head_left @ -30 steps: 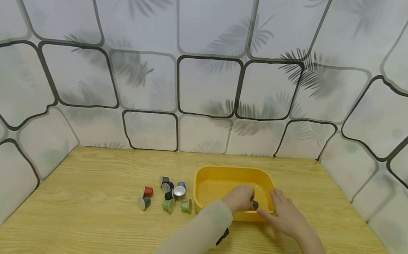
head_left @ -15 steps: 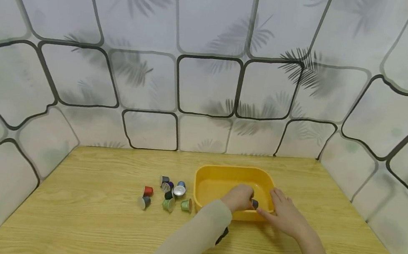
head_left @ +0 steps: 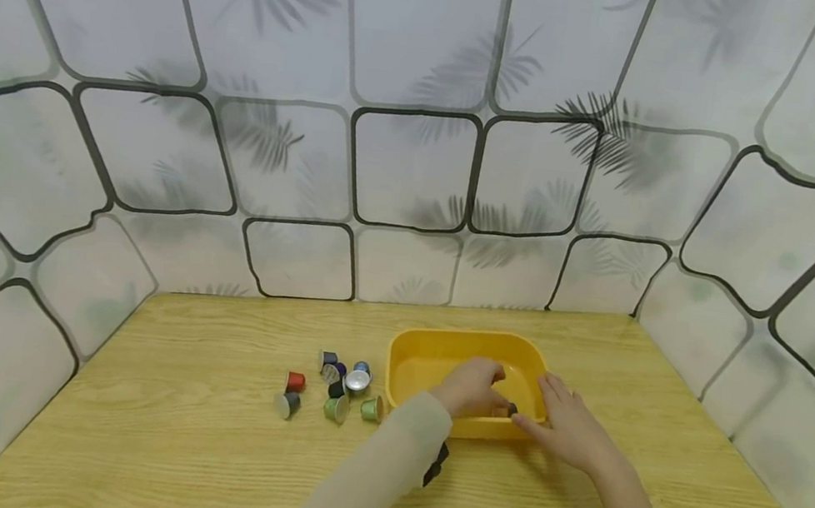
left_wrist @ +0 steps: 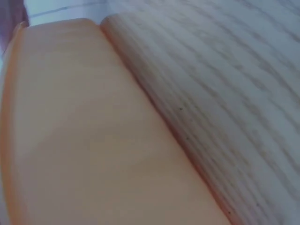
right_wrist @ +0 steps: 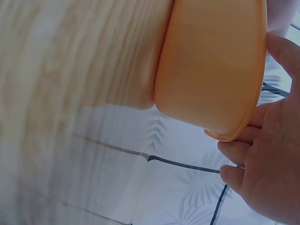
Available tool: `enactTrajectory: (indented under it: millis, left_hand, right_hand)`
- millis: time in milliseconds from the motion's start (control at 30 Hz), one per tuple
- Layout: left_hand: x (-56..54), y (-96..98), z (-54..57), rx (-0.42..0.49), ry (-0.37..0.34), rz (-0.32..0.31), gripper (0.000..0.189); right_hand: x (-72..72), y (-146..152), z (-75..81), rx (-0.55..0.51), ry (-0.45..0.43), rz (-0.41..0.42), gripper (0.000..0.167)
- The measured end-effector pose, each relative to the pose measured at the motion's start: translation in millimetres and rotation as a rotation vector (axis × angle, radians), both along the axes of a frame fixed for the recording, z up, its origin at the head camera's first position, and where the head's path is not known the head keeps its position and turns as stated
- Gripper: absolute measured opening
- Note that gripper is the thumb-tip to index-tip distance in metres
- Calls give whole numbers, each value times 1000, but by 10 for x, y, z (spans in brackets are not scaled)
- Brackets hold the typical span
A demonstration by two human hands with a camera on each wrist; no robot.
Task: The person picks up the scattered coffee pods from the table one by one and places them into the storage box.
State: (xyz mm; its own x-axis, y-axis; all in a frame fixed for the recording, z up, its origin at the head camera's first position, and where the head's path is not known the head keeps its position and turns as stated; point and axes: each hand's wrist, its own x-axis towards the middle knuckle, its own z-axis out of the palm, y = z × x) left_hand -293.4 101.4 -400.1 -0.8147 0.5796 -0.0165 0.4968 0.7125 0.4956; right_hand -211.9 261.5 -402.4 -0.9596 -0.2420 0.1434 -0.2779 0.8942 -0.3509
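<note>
My left hand (head_left: 473, 385) reaches over the near wall of a yellow plastic box (head_left: 435, 343), its thumb and forefinger spread apart. Just beyond its fingertips, inside the box, lies a dark coffee capsule (head_left: 512, 410), partly hidden. With my right hand (head_left: 572, 428) I hold the box's near right corner; in the right wrist view its fingers (right_wrist: 234, 152) lie at the rim and the thumb touches the rim's other side. Left of the box are several loose coffee capsules, among them a red one (head_left: 296, 381), a silver-lidded one (head_left: 358, 381) and a green one (head_left: 371, 409).
Everything stands on a wood-grain table (head_left: 204, 449). A pale patterned curtain (head_left: 416, 179) surrounds its back and sides. The left wrist view shows the box's outer wall (left_wrist: 93, 126) close up, without the hand.
My left hand has let go of the dark capsule and drawn back slightly to the left, its fingers opening. The right hand has stayed on the corner of the box.
</note>
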Motion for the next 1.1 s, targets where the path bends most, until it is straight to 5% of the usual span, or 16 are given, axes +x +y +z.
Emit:
enactTrajectory:
  millis: [300, 700, 1100]
  left_hand:
    - [-87, -149, 76, 279, -58, 20, 42]
    - [-50, -421, 188, 602, -56, 55, 39]
    - [19, -758, 250, 639, -12, 71, 36]
  right_hand:
    - [-6, -9, -12, -1, 19, 1, 83]
    - [2, -20, -16, 1, 25, -4, 82]
    - [26, -24, -13, -7, 3, -7, 81]
